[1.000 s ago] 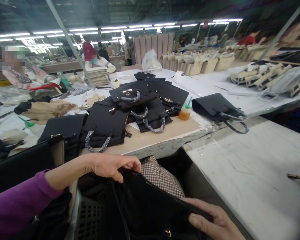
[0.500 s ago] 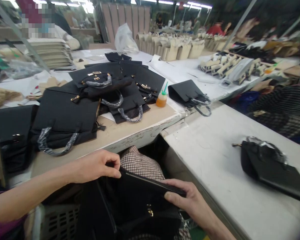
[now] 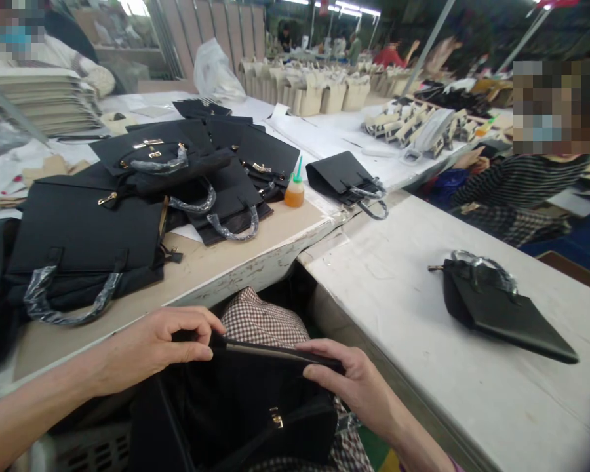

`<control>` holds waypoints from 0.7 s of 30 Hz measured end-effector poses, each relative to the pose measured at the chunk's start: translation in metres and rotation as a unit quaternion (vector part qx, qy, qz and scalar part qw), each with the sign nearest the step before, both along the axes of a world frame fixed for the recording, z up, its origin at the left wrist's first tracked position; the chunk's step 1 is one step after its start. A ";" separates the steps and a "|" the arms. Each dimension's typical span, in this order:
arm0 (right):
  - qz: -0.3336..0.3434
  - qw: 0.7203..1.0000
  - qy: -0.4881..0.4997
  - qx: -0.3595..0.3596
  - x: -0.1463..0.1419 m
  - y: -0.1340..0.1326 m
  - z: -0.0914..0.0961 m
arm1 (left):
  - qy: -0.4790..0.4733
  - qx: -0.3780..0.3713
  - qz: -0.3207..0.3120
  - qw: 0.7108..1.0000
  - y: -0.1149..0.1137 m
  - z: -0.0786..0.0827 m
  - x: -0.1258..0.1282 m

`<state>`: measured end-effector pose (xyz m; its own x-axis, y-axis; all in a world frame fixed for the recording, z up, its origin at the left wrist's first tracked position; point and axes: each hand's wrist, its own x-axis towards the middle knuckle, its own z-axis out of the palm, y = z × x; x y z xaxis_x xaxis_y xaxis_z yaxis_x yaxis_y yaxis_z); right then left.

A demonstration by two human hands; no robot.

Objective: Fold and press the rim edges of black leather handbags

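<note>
Bag (image 3: 246,400): head view, low centre, in front of checked cloth (image 3: 263,319); probably light, soft-bodied.
Left hand (image 3: 179,335): pinches the rim (image 3: 260,350) near its left end.
Right hand (image 3: 348,370): pinches farther right.
Rim: likely stiffer, the best hold; clasp (image 3: 276,418) may scratch.

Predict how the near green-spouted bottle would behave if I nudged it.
The bottle would probably slide if pushed low, since its body is squat. A push on the thin spout might tip it. Toppled, its rounded body could roll. The amber liquid would likely slosh.
</note>
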<state>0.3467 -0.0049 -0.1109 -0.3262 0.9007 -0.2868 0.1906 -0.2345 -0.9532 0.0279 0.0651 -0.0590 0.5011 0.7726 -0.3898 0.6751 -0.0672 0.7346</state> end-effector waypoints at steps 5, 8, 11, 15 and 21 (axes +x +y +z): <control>0.012 0.991 -0.076 0.108 -0.004 0.004 0.007 | -0.005 -0.001 -0.025 1.000 -0.004 0.007 0.001; 0.009 0.983 -0.097 0.155 -0.008 0.002 0.005 | -0.002 0.000 -0.020 1.000 -0.005 0.009 -0.001; -0.016 0.975 -0.101 0.197 -0.013 -0.002 0.001 | 0.005 -0.001 -0.012 1.000 -0.007 0.010 -0.003; -0.017 0.965 -0.112 0.236 -0.022 -0.004 0.002 | 0.001 0.005 -0.012 1.000 -0.009 0.011 -0.003; 0.030 0.957 -0.171 0.233 -0.034 0.002 0.020 | -0.021 0.017 -0.003 1.000 -0.009 0.008 0.001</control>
